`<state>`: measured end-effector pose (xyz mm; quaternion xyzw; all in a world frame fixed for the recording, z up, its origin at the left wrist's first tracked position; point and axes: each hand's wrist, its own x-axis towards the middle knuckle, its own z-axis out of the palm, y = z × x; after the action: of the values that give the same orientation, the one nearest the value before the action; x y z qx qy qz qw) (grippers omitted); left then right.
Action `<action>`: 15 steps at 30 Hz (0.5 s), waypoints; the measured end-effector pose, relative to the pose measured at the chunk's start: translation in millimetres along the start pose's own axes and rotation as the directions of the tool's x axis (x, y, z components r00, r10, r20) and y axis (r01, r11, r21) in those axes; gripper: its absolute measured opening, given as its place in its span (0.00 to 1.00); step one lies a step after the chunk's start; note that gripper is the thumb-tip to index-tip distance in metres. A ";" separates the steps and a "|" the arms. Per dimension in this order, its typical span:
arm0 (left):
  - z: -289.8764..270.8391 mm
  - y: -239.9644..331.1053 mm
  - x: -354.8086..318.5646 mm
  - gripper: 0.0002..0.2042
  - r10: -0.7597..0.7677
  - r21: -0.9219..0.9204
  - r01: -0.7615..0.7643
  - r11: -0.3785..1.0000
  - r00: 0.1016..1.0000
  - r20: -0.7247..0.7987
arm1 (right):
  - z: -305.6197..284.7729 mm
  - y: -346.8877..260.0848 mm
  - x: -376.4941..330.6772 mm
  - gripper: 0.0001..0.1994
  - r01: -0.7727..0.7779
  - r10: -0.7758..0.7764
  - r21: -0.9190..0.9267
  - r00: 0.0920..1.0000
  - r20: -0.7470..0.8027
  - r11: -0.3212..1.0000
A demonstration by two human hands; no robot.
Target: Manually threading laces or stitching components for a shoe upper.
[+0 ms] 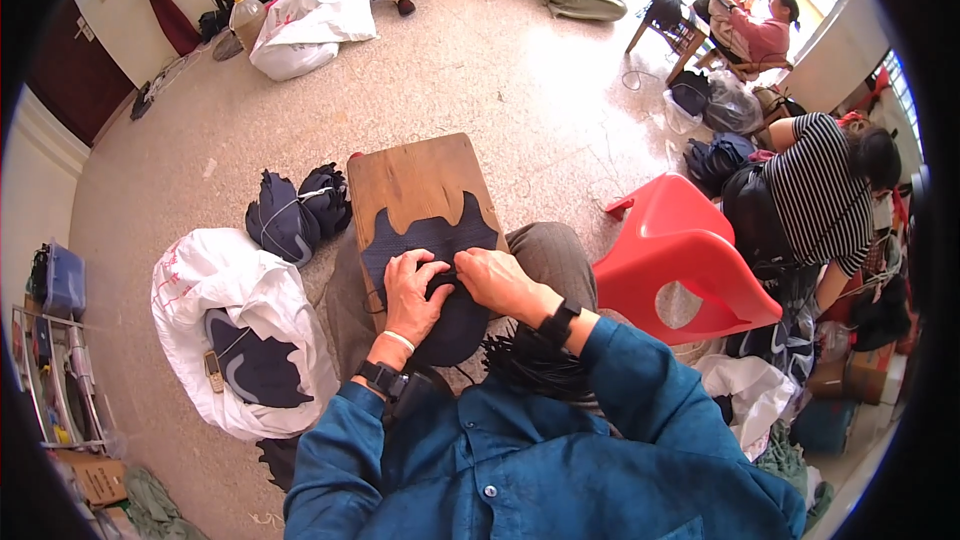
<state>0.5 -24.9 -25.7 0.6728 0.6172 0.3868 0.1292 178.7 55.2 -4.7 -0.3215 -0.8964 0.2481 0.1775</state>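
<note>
A dark navy knit piece with a wavy cut edge, looking like a shoe upper (435, 233), lies over a wooden board (420, 172) across my lap. My left hand (408, 292) bends its fingers onto the piece, thumb and forefinger closed near its middle. Just to the right, my right hand (497, 283) pinches the same piece, its fingertips close to the left hand's. What lies between the fingertips is too small to make out. The rounded lower part of the upper hangs toward me. A bunch of black strips (530, 365) rests on my lap at the right.
Left of me stand a tied bundle of navy uppers (283, 215) and a white sack (215, 275) with more pieces inside. A red plastic stool (690, 240) is close on my right. Beyond it, a person in a striped top (820, 190) bends over bags and boxes.
</note>
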 end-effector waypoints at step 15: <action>1.8 -2.4 8.0 0.08 0.019 -0.076 -0.023 0.997 0.998 -0.061 | 11.7 -4.5 -17.8 0.04 -0.145 0.172 0.142 0.965 -0.199 0.979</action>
<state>-0.5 -16.4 -25.5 0.6620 0.5984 0.4316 0.1322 183.9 36.5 -14.5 -0.4046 -0.8265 0.2827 0.2707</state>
